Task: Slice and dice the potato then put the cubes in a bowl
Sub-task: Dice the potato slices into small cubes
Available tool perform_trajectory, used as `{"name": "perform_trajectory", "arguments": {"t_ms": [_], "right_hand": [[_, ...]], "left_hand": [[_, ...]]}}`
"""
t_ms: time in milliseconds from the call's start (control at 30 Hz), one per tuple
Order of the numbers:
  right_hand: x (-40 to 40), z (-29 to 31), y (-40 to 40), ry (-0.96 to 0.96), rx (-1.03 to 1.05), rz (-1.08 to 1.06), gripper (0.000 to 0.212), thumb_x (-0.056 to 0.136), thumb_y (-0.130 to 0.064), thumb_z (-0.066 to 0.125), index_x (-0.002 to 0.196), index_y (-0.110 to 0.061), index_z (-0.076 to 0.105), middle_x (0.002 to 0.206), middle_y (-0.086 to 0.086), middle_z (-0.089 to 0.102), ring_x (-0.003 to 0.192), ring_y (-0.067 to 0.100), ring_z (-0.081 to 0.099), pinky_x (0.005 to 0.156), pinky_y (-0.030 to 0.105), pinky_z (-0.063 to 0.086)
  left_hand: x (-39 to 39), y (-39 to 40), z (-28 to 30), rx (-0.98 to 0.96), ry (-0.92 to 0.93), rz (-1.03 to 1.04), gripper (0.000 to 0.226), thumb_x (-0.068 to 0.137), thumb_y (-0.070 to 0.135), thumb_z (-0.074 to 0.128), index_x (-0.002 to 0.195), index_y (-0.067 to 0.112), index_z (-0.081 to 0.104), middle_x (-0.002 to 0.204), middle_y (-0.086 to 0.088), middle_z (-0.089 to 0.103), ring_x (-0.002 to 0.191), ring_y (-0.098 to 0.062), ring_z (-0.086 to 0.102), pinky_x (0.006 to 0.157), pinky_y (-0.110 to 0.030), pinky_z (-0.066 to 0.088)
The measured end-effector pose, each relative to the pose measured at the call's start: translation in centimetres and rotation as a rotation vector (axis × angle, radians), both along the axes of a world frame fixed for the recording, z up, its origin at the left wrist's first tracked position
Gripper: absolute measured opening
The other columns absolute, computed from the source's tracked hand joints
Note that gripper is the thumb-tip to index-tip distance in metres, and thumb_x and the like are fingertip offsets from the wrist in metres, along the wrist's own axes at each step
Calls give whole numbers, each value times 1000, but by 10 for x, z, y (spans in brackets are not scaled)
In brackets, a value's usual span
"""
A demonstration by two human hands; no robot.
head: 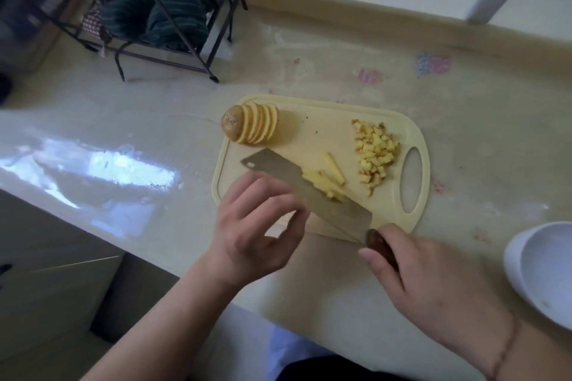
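Observation:
A pale yellow cutting board lies on the counter. At its far left corner stands a sliced potato, its rounds leaning together. A pile of small potato cubes lies near the board's handle hole. Potato sticks lie mid-board, partly behind the blade of a cleaver. My right hand grips the cleaver's dark handle. My left hand hovers over the board's near left corner with fingers loosely curled, holding nothing. A white bowl sits at the right edge.
A black wire rack with dark green cloths stands at the back left of the counter. The counter's front edge runs diagonally at lower left. The wall and a backsplash ledge close off the far side.

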State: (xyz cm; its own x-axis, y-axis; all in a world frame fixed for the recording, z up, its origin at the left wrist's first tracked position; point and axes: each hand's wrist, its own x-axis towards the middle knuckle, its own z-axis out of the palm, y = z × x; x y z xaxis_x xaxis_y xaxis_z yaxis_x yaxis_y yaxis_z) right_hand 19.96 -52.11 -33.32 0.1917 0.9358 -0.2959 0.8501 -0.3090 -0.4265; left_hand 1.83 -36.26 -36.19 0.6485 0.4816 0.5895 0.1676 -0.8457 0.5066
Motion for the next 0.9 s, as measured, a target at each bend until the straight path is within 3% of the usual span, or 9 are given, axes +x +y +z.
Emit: {"name": "perform_trajectory", "arguments": {"t_ms": [133,233,400,567,733,800,900], "right_hand": [[-7,-9,-4,-160,62,101,41,90,-55,29,73,-22,49,51,-4,51,34,15,47,36,21,12],[-14,-18,-6,-207,103,101,43,89,-54,29,71,-20,50,51,-3,50,33,16,47,35,24,19],[-20,-22,-10,-224,144,73,44,88,-54,31,70,-19,52,51,-1,50,34,18,49,36,26,19],[-21,-20,-19,-240,175,79,44,88,-55,30,68,-21,51,50,-2,50,32,17,48,37,24,17],[-16,-13,-33,-306,228,96,56,94,-55,18,65,-22,53,46,0,49,29,15,45,38,24,10],[-11,-12,-38,-319,242,94,62,96,-54,12,65,-23,55,45,1,48,29,15,46,37,25,12],[-1,-11,-49,-317,231,98,67,96,-56,7,64,-23,56,45,-1,49,28,16,45,34,25,15]], "left_hand": [[3,25,9,2,483,-127,13,89,23,77,94,12,74,88,-2,68,73,-25,64,59,-33,54],[8,39,-4,-11,667,-194,18,87,33,78,96,18,72,88,2,67,72,-25,64,55,-33,53],[20,46,-18,2,672,-257,36,94,45,49,93,17,72,86,-2,64,70,-28,60,55,-34,52],[29,50,-23,97,641,-309,33,95,36,50,90,11,70,87,-8,63,66,-30,58,51,-38,53],[34,60,-21,234,661,-385,24,92,30,61,98,8,70,96,-12,66,70,-31,59,54,-39,53],[37,64,-16,277,682,-417,33,91,35,70,112,10,69,110,-12,66,82,-31,62,60,-37,53],[46,75,-11,337,786,-494,66,88,54,71,140,14,57,139,-10,57,118,-32,57,90,-43,52]]}}
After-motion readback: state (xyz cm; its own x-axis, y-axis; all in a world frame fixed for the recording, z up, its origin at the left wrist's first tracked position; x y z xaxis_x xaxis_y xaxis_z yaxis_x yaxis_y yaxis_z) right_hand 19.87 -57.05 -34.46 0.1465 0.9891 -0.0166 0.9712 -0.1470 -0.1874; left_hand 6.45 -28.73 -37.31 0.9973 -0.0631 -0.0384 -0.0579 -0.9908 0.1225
